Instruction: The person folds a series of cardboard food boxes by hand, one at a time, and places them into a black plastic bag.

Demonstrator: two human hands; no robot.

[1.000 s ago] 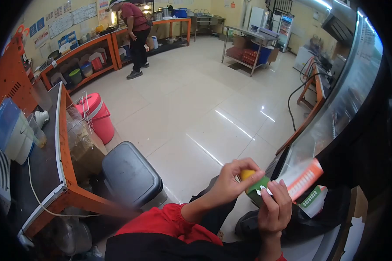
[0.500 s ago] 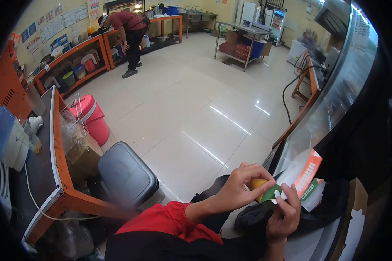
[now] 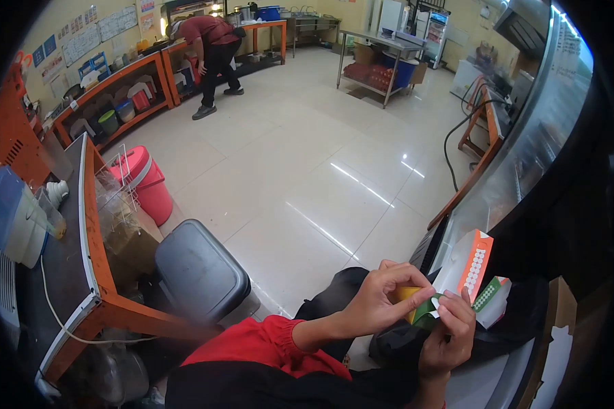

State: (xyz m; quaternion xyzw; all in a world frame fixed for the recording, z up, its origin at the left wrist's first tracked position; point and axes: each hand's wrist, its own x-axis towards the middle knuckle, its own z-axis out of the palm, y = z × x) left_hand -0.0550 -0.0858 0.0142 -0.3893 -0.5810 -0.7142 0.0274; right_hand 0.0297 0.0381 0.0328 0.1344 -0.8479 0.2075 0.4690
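A printed cardboard food box (image 3: 467, 262), partly folded, is held between my hands in front of my lap. Its panels are white inside and orange, green and yellow outside, with rows of white dots. My left hand (image 3: 382, 300) pinches the yellow and green side between thumb and fingers. On the other side, my right hand (image 3: 449, 330) grips a green edge close to a small white flap, its fingers bent. A green dotted panel (image 3: 490, 300) juts out beyond the right hand. Fingers hide part of the folded middle.
A grey-lidded bin (image 3: 201, 269) stands left of my legs, beside an orange-framed table (image 3: 89, 225) and a pink bucket (image 3: 149, 184). Right of me are a glass display case (image 3: 518, 157) and an open carton (image 3: 559, 313). Another person (image 3: 208, 54) bends at the far counter.
The box's orange panel has tilted more upright and shifted slightly left; both hands keep their grip. The person at the back has moved a leg out to the right.
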